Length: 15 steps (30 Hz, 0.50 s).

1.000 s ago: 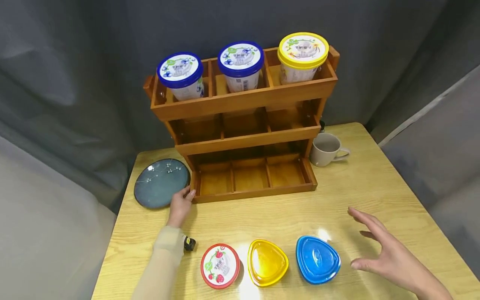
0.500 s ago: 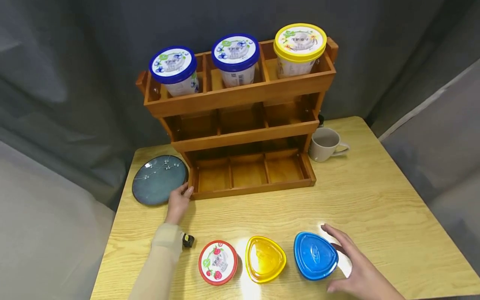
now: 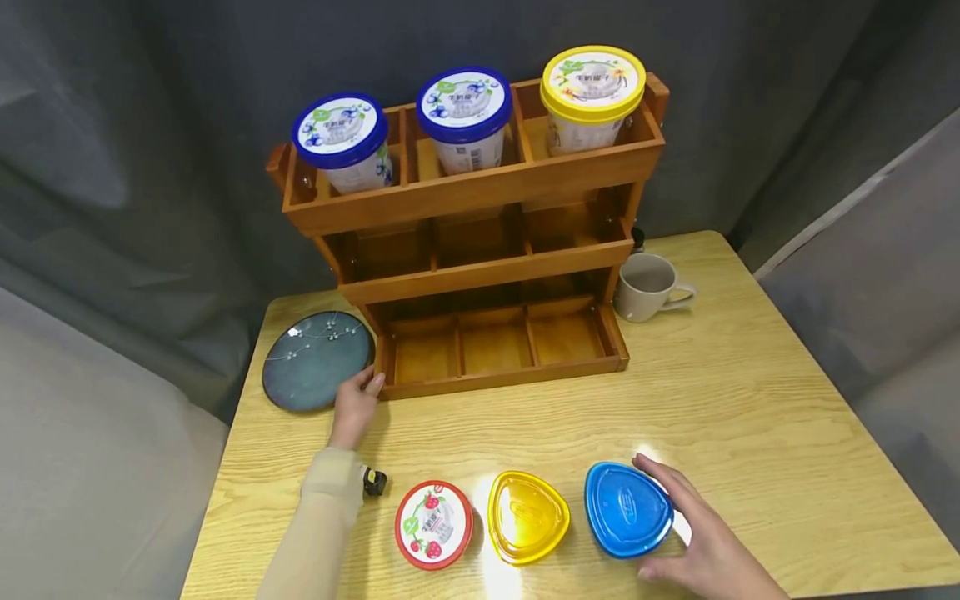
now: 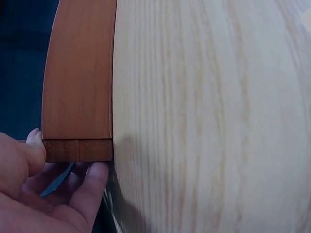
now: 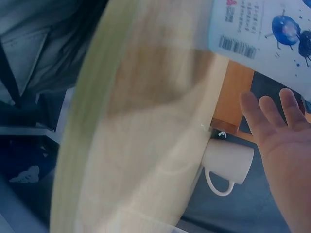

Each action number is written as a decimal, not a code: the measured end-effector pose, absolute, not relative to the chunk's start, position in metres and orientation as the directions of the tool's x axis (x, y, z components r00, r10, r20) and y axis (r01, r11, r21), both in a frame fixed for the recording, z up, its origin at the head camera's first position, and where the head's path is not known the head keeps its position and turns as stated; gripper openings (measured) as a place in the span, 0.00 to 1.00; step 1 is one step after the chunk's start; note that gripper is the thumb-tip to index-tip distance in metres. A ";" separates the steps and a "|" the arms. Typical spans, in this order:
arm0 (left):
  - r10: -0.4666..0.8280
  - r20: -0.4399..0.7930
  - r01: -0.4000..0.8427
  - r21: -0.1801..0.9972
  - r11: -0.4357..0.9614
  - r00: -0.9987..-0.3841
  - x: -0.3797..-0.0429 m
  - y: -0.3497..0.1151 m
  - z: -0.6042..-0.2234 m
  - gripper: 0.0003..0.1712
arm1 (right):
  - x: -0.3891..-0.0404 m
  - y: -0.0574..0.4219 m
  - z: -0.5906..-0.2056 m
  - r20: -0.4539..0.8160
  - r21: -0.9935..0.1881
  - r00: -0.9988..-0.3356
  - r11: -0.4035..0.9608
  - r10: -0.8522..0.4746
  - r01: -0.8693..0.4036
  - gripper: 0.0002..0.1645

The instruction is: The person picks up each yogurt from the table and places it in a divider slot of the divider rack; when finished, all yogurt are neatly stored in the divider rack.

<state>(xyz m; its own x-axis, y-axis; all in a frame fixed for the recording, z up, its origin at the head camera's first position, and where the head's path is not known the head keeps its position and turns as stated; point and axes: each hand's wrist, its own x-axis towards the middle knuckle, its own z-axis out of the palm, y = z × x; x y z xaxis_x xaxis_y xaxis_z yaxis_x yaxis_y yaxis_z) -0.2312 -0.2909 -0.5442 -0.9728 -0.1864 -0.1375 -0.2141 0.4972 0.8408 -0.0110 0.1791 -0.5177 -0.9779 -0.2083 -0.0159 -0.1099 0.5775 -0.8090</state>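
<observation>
My left hand (image 3: pixel 356 408) holds the front left corner of a three-tier wooden rack (image 3: pixel 480 193); in the left wrist view, the thumb lies along the top of the corner and a fingertip touches its end. My right hand (image 3: pixel 697 533) curves loosely around the right side of a blue triangular-lidded container (image 3: pixel 628 510), thumb near, fingers far. In the right wrist view the fingers look straight and apart from the printed tub (image 5: pixel 262 39). Left of the blue container stand a yellow triangular-lidded container (image 3: pixel 528 518) and a red-rimmed tub (image 3: pixel 433 525) with strawberry pictures.
Two blue-lidded tubs (image 3: pixel 341 132) and a yellow-lidded tub (image 3: pixel 592 85) stand in the rack's top tier. A blue-grey plate (image 3: pixel 318 360) lies left of the rack. A beige mug (image 3: pixel 645 288) stands at its right. Dark curtains (image 3: pixel 165 125) hang behind the table.
My right hand has moved left, from beside the blue-lidded container to around its right side. My left hand stays at the rack's corner. The head view has shifted slightly.
</observation>
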 end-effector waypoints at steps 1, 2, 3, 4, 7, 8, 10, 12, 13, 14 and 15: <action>-0.187 -0.139 -0.216 0.841 0.497 -0.972 -0.231 -0.291 -0.544 0.29 | -0.011 0.178 -0.519 -0.016 -0.812 -0.978 0.573 -0.208 -0.109 0.74; -0.188 -0.141 -0.218 0.842 0.494 -0.972 -0.231 -0.291 -0.544 0.29 | -0.011 0.178 -0.520 -0.023 -0.815 -0.978 0.570 -0.208 -0.102 0.74; -0.187 -0.142 -0.218 0.842 0.494 -0.972 -0.231 -0.291 -0.544 0.29 | -0.012 0.177 -0.520 -0.032 -0.818 -0.978 0.568 -0.205 -0.092 0.74; -0.188 -0.143 -0.219 0.842 0.492 -0.972 -0.231 -0.291 -0.544 0.29 | -0.012 0.176 -0.521 -0.042 -0.819 -0.978 0.567 -0.203 -0.082 0.74; -0.184 -0.143 -0.217 0.843 0.493 -0.972 -0.231 -0.291 -0.544 0.29 | -0.012 0.174 -0.522 -0.076 -0.823 -0.979 0.567 -0.188 -0.045 0.75; -0.182 -0.142 -0.216 0.844 0.492 -0.973 -0.231 -0.291 -0.544 0.29 | -0.012 0.173 -0.523 -0.087 -0.821 -0.979 0.570 -0.184 -0.034 0.76; -0.182 -0.137 -0.211 0.843 0.494 -0.974 -0.231 -0.291 -0.545 0.29 | -0.013 0.173 -0.526 -0.085 -0.823 -0.980 0.567 -0.179 -0.032 0.76; -0.181 -0.133 -0.207 0.844 0.495 -0.975 -0.231 -0.291 -0.545 0.29 | -0.013 0.173 -0.531 -0.061 -0.830 -0.982 0.555 -0.177 -0.048 0.78; -0.180 -0.130 -0.204 0.844 0.497 -0.975 -0.231 -0.291 -0.545 0.29 | -0.013 0.173 -0.534 -0.040 -0.832 -0.984 0.551 -0.176 -0.065 0.79; -0.180 -0.128 -0.203 0.845 0.495 -0.975 -0.231 -0.291 -0.546 0.29 | -0.014 0.173 -0.537 -0.011 -0.836 -0.983 0.541 -0.181 -0.090 0.80; -0.180 -0.128 -0.202 0.845 0.495 -0.975 -0.231 -0.291 -0.546 0.29 | -0.014 0.173 -0.540 0.011 -0.838 -0.984 0.535 -0.180 -0.107 0.81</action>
